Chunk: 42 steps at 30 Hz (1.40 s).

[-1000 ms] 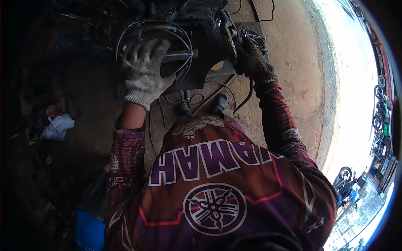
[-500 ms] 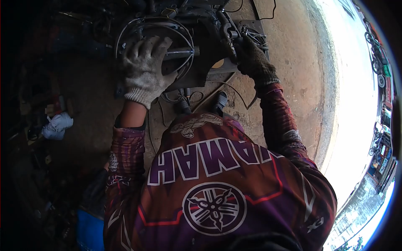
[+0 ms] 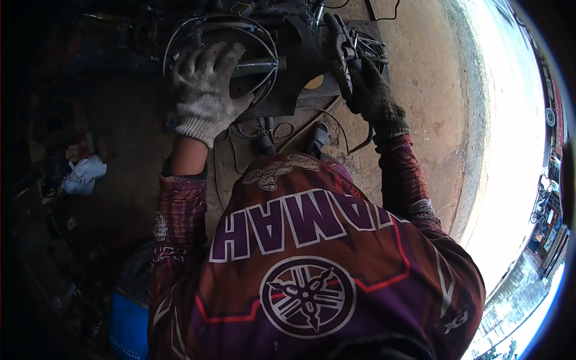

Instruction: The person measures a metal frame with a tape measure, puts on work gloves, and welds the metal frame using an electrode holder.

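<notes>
A round frame of thin metal rods (image 3: 277,47) lies on the dark workbench, with a short tube (image 3: 259,65) running inward from its rim. My left hand (image 3: 207,87), in a pale knitted glove, is over the left part of this frame. Its fingers curl onto the rods and the thumb stands apart; the exact contact underneath is hidden. My right hand (image 3: 375,96), in a darker, dirty glove, wraps round the handle of a welding electrode holder (image 3: 340,55). A thick cable (image 3: 362,141) hangs below that hand. The holder's jaws point away from me, right of the frame.
A bundle of thin rods (image 3: 373,51) lies on the bench's right corner. Cables (image 3: 312,135) loop over the floor near my feet. A white cloth-like bundle (image 3: 84,175) is on the floor to the left, with a blue object (image 3: 128,327) lower down.
My right hand has shifted slightly right and towards me with the electrode holder, which is now farther from the round frame. My left hand stays on the frame.
</notes>
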### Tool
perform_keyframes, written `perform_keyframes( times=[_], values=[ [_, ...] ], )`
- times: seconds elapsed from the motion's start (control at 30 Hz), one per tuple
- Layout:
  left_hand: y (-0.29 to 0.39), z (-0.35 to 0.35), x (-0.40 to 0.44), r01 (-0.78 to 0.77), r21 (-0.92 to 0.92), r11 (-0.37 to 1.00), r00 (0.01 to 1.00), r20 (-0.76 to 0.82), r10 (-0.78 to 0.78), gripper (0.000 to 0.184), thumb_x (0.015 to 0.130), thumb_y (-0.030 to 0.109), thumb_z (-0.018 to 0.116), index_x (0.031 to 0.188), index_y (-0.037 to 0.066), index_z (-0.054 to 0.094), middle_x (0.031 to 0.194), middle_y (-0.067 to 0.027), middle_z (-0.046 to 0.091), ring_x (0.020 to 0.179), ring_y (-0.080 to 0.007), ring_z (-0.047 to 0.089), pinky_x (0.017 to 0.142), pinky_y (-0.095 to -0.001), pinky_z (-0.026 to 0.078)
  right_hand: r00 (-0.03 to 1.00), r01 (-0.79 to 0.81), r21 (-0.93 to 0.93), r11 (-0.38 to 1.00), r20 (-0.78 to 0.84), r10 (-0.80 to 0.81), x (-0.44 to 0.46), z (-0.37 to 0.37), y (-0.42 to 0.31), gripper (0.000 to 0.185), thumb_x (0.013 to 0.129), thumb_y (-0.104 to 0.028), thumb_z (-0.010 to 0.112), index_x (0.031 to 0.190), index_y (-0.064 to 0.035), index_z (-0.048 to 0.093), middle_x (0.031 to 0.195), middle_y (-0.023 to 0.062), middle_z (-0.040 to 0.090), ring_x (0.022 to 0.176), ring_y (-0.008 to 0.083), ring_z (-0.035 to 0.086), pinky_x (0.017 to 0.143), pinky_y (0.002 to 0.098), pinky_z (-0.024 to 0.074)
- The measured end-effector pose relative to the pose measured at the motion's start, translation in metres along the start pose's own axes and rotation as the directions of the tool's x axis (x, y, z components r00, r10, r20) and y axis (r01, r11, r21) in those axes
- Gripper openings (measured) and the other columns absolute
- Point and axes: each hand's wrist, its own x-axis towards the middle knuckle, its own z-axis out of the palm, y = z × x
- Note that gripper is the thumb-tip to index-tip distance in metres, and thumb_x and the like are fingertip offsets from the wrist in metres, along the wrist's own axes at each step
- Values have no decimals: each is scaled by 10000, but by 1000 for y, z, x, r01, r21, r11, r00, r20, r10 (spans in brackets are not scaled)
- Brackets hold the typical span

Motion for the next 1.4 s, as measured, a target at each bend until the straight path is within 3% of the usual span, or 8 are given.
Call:
perform_keyframes(
  times=[0.3, 0.37, 0.47, 0.63, 0.83, 1.13, 1.3, 1.4],
  values=[
    [1, -2, 1, -11, -8, 1000, 1000, -18, 11, 752, 694, 460, 802, 1377, 268, 553, 1338, -10, 547, 1299, -265, 476, 1137, -484, 332, 970, -239, 248, 939, 20, 241, 22, -20, -14, 682, 794, -2, 704, 1418, -55, 432, 1326, 175, 549, 1172, 282, 593, 930, 367, 532],
    [2, -3, 1, -9, -6, 1000, 1000, -20, 9, 754, 692, 460, 804, 1376, 265, 556, 1336, -8, 548, 1297, -263, 478, 1139, -484, 329, 736, -647, 634, 424, 374, 564, 55, -29, -10, 602, 919, -299, 667, 1423, -36, 470, 1191, 218, 620, 969, 324, 670, 783, 477, 569],
    [1, -2, 1, 6, -38, 999, 1000, -15, -7, 760, 694, 457, 803, 1381, 258, 548, 1338, -10, 545, 1305, -266, 467, 1147, -487, 315, 987, -123, 299, 946, -63, 148, 61, 12, 34, 579, 996, -397, 574, 1442, -49, 456, 1031, 116, 677, 812, 215, 658, 694, 379, 543],
    [0, 1, -1, 10, -17, 1000, 1000, -15, -10, 764, 700, 445, 807, 1387, 260, 528, 1352, -21, 529, 1318, -284, 446, 1158, -502, 298, 901, -382, 97, 919, 258, 348, 90, 2, 25, 517, 996, -431, 561, 1360, -65, 524, 1004, 96, 676, 827, 214, 658, 711, 351, 528],
    [0, 1, 0, 12, -12, 1000, 1000, -9, -12, 753, 706, 453, 802, 1382, 263, 530, 1368, -28, 525, 1320, -287, 446, 1156, -515, 302, 996, 4, -32, 999, 91, -1, 79, 3, 33, 287, 918, -238, 629, 1156, -78, 636, 1150, 160, 608, 1011, 351, 644, 861, 431, 551],
    [2, -3, 1, 2, 19, 1000, 1000, -9, -2, 750, 705, 464, 793, 1382, 273, 530, 1365, -28, 535, 1309, -278, 463, 1146, -496, 320, 934, -314, 164, 935, 229, 273, 67, 3, 30, 417, 848, -148, 686, 1255, -118, 603, 1283, 124, 564, 1259, 342, 527, 981, 408, 531],
    [1, -1, 1, 2, 12, 1000, 1000, -7, -2, 751, 706, 467, 790, 1385, 276, 530, 1354, -25, 540, 1301, -272, 470, 1140, -491, 325, 995, 83, -60, 995, 62, -80, 58, 14, 44, 482, 803, -122, 722, 1268, -123, 597, 1296, 144, 555, 1222, 375, 561, 969, 436, 530],
    [1, 0, 1, -8, 2, 1000, 1000, -21, 8, 750, 703, 466, 791, 1381, 274, 535, 1341, -25, 545, 1297, -271, 472, 1134, -492, 331, 993, -98, 141, 985, 81, 88, 58, 13, 38, 466, 810, -116, 714, 1261, -120, 598, 1285, 146, 558, 1211, 371, 569, 963, 434, 532]
  ],
)
